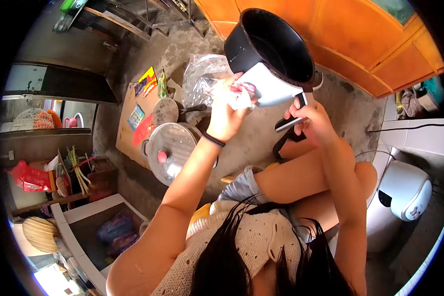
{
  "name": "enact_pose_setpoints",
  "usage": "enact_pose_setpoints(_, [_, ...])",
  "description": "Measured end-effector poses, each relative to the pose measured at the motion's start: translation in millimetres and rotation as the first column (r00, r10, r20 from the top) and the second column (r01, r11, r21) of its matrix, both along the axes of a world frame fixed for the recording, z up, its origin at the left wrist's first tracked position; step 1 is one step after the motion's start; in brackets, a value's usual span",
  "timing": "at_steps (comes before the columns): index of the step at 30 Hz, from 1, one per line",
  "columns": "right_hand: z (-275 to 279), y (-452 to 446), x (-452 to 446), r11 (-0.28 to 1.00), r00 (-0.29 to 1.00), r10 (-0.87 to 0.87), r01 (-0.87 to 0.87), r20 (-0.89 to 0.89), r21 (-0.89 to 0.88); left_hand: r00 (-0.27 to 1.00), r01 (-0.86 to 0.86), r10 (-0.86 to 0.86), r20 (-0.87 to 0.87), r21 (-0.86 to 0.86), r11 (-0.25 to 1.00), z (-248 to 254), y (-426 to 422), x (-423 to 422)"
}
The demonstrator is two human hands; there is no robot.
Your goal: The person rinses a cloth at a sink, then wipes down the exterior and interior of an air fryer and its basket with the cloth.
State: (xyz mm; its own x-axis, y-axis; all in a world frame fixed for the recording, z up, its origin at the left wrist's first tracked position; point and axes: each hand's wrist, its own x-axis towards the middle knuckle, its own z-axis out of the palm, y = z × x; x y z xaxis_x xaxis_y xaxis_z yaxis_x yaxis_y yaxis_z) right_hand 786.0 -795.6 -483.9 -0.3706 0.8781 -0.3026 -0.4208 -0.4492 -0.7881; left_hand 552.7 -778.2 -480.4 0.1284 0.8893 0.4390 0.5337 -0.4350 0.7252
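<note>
A deep black pot (241, 47) with a dark interior is held up and tilted, its mouth facing me; part of its outer side shines white. My right hand (313, 121) is closed around the pot's long black-and-silver handle (292, 123). A crumpled white and reddish cloth (241, 96) is in my left hand (227, 111), pressed against the pot's outer wall. Below my left forearm lies a glass pot lid (170, 148) with a red knob. Clear plastic wrapping (202, 74) is behind my left hand.
Flattened cardboard (126, 130) on the concrete floor carries a small pan (166, 111) and colourful packets (147, 81). Orange wooden cabinets (340, 34) stand ahead. To my right is a white appliance (404, 190); to my left, a tiled basin (91, 212) holds bags.
</note>
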Motion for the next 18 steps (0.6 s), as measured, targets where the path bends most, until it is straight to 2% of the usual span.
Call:
enact_pose_setpoints(2, [3, 0, 0, 1.000, 0.999, 0.017, -0.016, 0.038, -0.022, 0.960, 0.067, 0.025, 0.279, -0.316, 0.946, 4, -6, -6])
enact_pose_setpoints(3, [4, -2, -1, 0.999, 0.999, 0.022, -0.021, 0.030, -0.041, 0.961, 0.051, 0.008, 0.276, -0.208, 0.977, 0, -2, -9])
enact_pose_setpoints(4, [3, -2, -1, 0.998, 0.999, 0.027, -0.026, 0.022, -0.057, 0.861, 0.051, 0.132, 0.492, -0.342, 0.938, -2, 0, -9])
enact_pose_setpoints(6, [1, -3, -1, 0.998, 0.999, 0.038, -0.039, -0.010, -0.058, 0.855, 0.066, 0.204, 0.477, -0.489, 0.870, 7, 2, -16])
enact_pose_setpoints(7, [1, -3, -2, 0.997, 0.999, 0.044, -0.045, -0.017, -0.056, 0.833, 0.148, 0.162, 0.530, -0.494, 0.857, 0, 6, -26])
enact_pose_setpoints(10, [1, -2, -1, 0.997, 0.998, 0.051, -0.052, -0.032, -0.051, 0.557, 0.399, 0.080, 0.827, -0.351, 0.847, 2, -1, -26])
enact_pose_setpoints(12, [2, -2, 0, 0.997, 0.996, 0.038, -0.043, -0.081, -0.067, 0.430, 0.553, 0.154, 0.890, -0.394, 0.734, 7, -11, -33])
enact_pose_setpoints(14, [2, -3, -1, 0.994, 0.986, 0.014, -0.031, -0.168, -0.100, 0.294, 0.624, 0.175, 0.940, -0.327, 0.710, 27, -25, -24])
enact_pose_setpoints(17, [3, -3, 0, 0.993, 0.988, 0.065, -0.078, -0.137, -0.086, 0.306, 0.621, 0.205, 0.930, -0.358, 0.697, 26, -26, -29])
enact_pose_setpoints(18, [4, -3, 1, 0.992, 0.987, 0.077, -0.090, -0.144, -0.084, 0.407, 0.549, 0.172, 0.897, -0.391, 0.739, 31, -27, -26])
